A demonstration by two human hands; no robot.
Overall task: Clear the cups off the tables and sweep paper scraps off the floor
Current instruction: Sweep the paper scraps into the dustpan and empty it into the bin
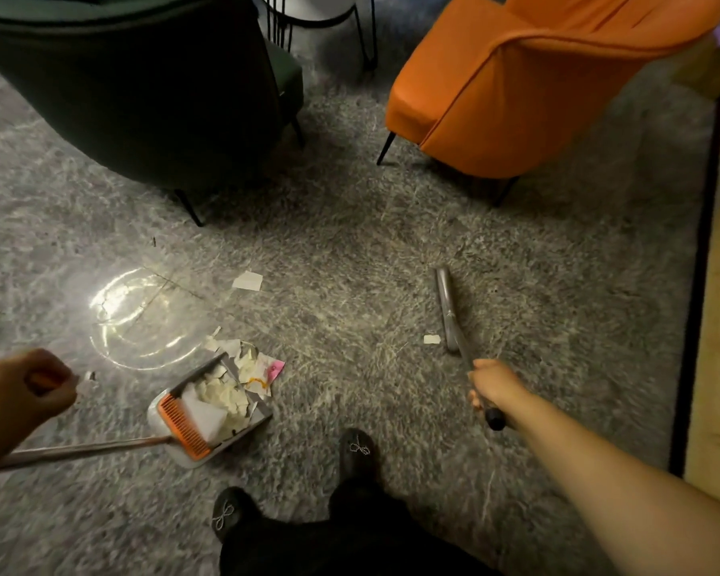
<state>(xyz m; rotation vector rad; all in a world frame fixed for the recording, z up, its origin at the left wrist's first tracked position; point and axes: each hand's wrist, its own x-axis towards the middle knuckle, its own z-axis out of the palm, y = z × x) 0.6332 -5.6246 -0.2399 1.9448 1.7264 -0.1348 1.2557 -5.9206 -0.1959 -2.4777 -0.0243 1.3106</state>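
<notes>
Dim, glare on floor (142, 318), edges warped

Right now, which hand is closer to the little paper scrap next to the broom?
The right hand, just below-right of the scrap, holding the broom. The left hand is far across the floor.

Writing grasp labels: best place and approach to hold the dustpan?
Grip the dustpan by its long handle, near the top end where the left hand is, coming from above. The pan lies flat and full of scraps, so lifting by the handle keeps it level.
</notes>
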